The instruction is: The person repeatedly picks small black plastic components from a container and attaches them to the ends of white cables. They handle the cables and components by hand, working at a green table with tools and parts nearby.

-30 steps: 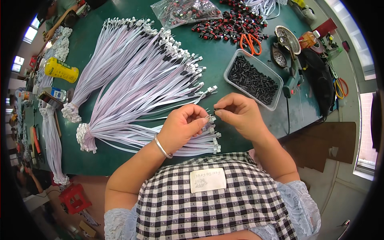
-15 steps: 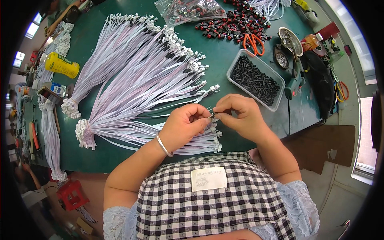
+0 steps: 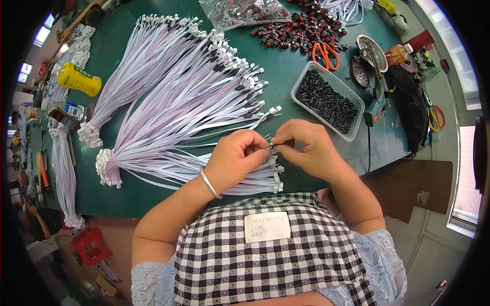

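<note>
Here both hands, left hand (image 3: 239, 159) and right hand (image 3: 306, 148), pinch one cable end (image 3: 272, 147) in closed grips near the table's edge (image 3: 153, 206).

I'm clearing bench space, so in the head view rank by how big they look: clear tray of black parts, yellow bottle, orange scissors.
1. Clear tray
2. Yellow bottle
3. Orange scissors, though lens bending leaves this unsure.

Cable-assembly workshop
Green worktop (image 3: 286, 97) strewn with bundled white ribbon cables (image 3: 178, 102), a tray of black connectors (image 3: 326, 99), orange scissors (image 3: 326, 53).
</note>
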`<state>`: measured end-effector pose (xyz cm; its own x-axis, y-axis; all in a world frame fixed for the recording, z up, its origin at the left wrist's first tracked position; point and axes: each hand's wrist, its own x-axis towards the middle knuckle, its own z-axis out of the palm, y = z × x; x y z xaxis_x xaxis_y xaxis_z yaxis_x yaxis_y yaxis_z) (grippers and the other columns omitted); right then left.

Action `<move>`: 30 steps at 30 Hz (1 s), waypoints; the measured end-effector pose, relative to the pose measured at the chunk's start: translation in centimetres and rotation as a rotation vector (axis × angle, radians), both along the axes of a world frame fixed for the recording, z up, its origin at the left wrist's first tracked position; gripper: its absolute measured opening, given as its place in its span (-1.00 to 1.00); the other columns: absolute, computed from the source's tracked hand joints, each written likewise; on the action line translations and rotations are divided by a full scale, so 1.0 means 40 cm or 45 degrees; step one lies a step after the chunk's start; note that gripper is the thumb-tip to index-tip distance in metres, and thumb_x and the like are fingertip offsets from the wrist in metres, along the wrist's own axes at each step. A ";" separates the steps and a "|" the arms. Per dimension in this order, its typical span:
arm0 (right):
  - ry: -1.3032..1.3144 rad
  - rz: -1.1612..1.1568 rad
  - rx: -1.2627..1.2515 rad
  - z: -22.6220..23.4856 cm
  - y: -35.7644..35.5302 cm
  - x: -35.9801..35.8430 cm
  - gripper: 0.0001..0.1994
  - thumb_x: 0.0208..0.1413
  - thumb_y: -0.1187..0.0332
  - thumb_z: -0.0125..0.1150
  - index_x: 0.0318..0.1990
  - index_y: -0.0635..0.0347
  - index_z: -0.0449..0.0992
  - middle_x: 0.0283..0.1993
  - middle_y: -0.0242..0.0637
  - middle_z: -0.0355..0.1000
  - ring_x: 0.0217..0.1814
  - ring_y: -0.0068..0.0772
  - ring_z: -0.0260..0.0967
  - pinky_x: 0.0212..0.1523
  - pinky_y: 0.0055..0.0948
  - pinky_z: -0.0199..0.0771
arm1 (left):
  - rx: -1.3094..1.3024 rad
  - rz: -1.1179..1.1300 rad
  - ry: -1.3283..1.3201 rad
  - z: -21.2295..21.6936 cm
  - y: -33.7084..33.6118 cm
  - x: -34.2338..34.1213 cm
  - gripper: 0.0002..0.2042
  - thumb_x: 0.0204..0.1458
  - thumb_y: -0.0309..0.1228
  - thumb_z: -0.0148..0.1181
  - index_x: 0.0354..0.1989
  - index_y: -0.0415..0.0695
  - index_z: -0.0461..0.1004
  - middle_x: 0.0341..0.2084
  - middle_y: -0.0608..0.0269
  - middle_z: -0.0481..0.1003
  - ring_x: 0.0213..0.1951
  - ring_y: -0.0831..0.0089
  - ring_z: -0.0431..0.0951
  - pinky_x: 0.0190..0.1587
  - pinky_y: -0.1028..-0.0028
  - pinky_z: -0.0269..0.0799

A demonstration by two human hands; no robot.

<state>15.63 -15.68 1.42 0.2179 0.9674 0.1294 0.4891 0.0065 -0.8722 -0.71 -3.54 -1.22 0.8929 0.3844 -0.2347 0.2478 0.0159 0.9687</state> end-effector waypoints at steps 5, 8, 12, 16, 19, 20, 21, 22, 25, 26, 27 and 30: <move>-0.057 0.049 0.061 -0.018 0.002 -0.004 -0.83 -0.17 0.62 0.27 -0.34 0.27 0.54 -0.34 -0.27 0.47 -0.36 -0.43 0.44 -0.35 -0.52 0.41 | -0.101 0.018 -0.114 -0.001 -0.004 -0.001 -0.72 -0.02 -0.54 0.21 -0.11 -0.20 0.39 -0.44 0.31 0.44 -0.49 0.65 0.40 -0.42 0.60 0.33; -0.027 0.060 0.026 -0.014 0.005 -0.005 -0.88 -0.11 0.54 0.25 -0.35 0.24 0.53 -0.40 -0.26 0.46 -0.35 -0.30 0.46 -0.35 -0.43 0.45 | 0.210 -0.097 -0.195 0.010 0.007 -0.015 -0.63 -0.04 -0.55 0.18 -0.01 -0.18 0.32 -0.45 0.26 0.47 -0.47 0.49 0.46 -0.38 0.51 0.37; 0.000 0.101 -0.007 -0.012 0.008 -0.006 -0.87 -0.16 0.55 0.25 -0.37 0.22 0.52 -0.40 -0.27 0.44 -0.33 -0.25 0.43 -0.31 -0.38 0.42 | 0.532 -0.239 -0.078 0.035 0.030 -0.040 -0.53 -0.07 -0.59 0.16 0.08 -0.18 0.27 -0.41 0.19 0.49 -0.37 0.40 0.52 -0.24 0.46 0.42; -0.114 0.269 0.115 -0.022 0.021 0.001 -0.87 -0.19 0.56 0.24 -0.41 0.19 0.50 -0.43 -0.30 0.40 -0.31 -0.22 0.37 -0.30 -0.32 0.36 | 0.312 -0.163 -0.019 0.048 0.020 -0.038 -0.54 -0.09 -0.55 0.19 0.05 -0.13 0.27 -0.51 0.20 0.48 -0.39 0.25 0.50 -0.28 0.36 0.38; -0.093 0.337 0.126 -0.024 0.027 0.002 -0.88 -0.19 0.57 0.23 -0.43 0.18 0.49 -0.44 -0.30 0.37 -0.31 -0.21 0.34 -0.31 -0.31 0.34 | 0.416 -0.139 -0.120 0.054 0.016 -0.032 -0.52 -0.11 -0.57 0.21 0.05 -0.12 0.27 -0.53 0.22 0.47 -0.41 0.25 0.50 -0.29 0.35 0.38; -0.083 0.351 0.130 -0.025 0.027 0.002 -0.88 -0.19 0.57 0.22 -0.43 0.18 0.49 -0.45 -0.30 0.36 -0.31 -0.22 0.33 -0.31 -0.30 0.33 | 0.441 -0.142 -0.141 0.052 0.015 -0.029 -0.51 -0.11 -0.59 0.19 0.07 -0.12 0.26 -0.53 0.22 0.48 -0.42 0.31 0.51 -0.28 0.40 0.39; -0.070 0.351 0.101 -0.025 0.028 0.002 -0.88 -0.19 0.56 0.23 -0.42 0.18 0.49 -0.44 -0.30 0.37 -0.31 -0.22 0.34 -0.31 -0.31 0.34 | 0.469 -0.144 -0.160 0.051 0.015 -0.028 -0.50 -0.11 -0.62 0.17 0.08 -0.13 0.26 -0.53 0.22 0.49 -0.43 0.37 0.51 -0.28 0.44 0.39; -0.059 0.352 0.072 -0.025 0.026 0.000 -0.88 -0.18 0.56 0.23 -0.42 0.19 0.49 -0.43 -0.30 0.37 -0.31 -0.22 0.34 -0.30 -0.31 0.34 | 0.498 -0.146 -0.179 0.049 0.015 -0.026 -0.48 -0.12 -0.64 0.15 0.10 -0.14 0.25 -0.52 0.22 0.50 -0.44 0.43 0.52 -0.27 0.49 0.40; 0.008 0.322 -0.008 -0.026 0.025 0.001 -0.87 -0.16 0.55 0.24 -0.39 0.19 0.52 -0.39 -0.30 0.41 -0.30 -0.25 0.37 -0.28 -0.35 0.37 | 0.510 -0.132 -0.144 0.049 0.014 -0.021 -0.48 -0.12 -0.65 0.17 0.09 -0.14 0.26 -0.52 0.23 0.50 -0.44 0.43 0.53 -0.28 0.48 0.40; 0.036 0.306 -0.033 -0.027 0.025 0.002 -0.87 -0.15 0.54 0.24 -0.37 0.19 0.53 -0.37 -0.30 0.43 -0.29 -0.26 0.38 -0.27 -0.37 0.38 | 0.512 -0.105 -0.151 0.050 0.012 -0.020 -0.48 -0.13 -0.64 0.20 0.08 -0.14 0.26 -0.52 0.24 0.50 -0.45 0.43 0.52 -0.28 0.48 0.41; 0.065 0.286 -0.009 -0.028 0.026 0.006 -0.86 -0.13 0.54 0.24 -0.35 0.19 0.54 -0.33 -0.29 0.45 -0.28 -0.30 0.39 -0.26 -0.40 0.39 | 0.552 -0.093 -0.152 0.048 0.013 -0.015 -0.48 -0.13 -0.63 0.21 0.08 -0.14 0.26 -0.52 0.24 0.50 -0.45 0.43 0.53 -0.28 0.48 0.41; 0.170 0.153 0.080 -0.026 0.024 0.019 -0.85 -0.08 0.54 0.24 -0.29 0.21 0.56 -0.25 -0.29 0.48 -0.24 -0.40 0.42 -0.22 -0.46 0.40 | 0.591 -0.075 -0.135 0.045 0.020 0.000 -0.50 -0.12 -0.62 0.22 0.07 -0.14 0.27 -0.52 0.25 0.51 -0.45 0.45 0.53 -0.29 0.49 0.42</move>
<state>16.40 -14.71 0.39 0.1203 0.9785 0.1676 0.3612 0.1142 -0.9255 -0.72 -2.73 0.57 0.9259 0.3752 0.0436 0.1346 -0.4355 0.8901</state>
